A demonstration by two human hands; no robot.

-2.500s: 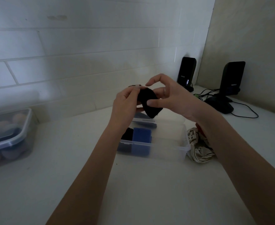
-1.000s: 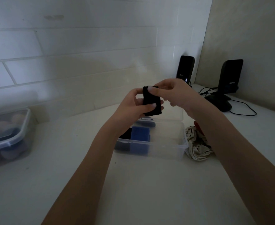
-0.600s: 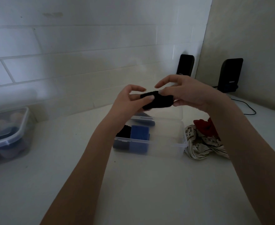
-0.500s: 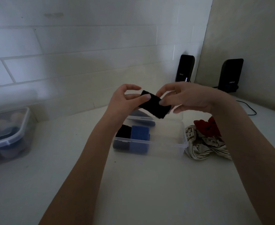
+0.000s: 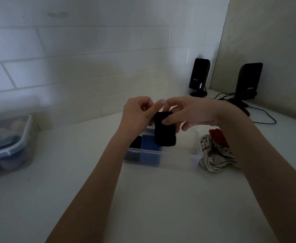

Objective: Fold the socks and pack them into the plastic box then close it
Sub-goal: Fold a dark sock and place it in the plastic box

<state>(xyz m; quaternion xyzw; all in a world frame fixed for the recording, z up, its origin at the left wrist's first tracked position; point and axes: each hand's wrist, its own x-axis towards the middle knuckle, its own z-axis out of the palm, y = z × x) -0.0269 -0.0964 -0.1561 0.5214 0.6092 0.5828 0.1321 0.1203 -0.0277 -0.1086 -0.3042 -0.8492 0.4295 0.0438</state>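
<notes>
A folded black sock hangs upright above the clear plastic box. My left hand pinches its top left edge, and my right hand pinches its top right with thumb and fingers. Inside the box, at its left end, a black folded sock and a blue folded sock stand side by side. The right part of the box looks bare. Loose socks lie just right of the box: a striped white one and a red one.
A second lidded plastic container holding rounded items stands at the far left by the tiled wall. Two black speakers with cables occupy the back right corner. The white counter stretches in front of the box.
The black sock was held flat and tilted between my hands; now it hangs upright, lower and closer to the box, with both hands pinching its top.
</notes>
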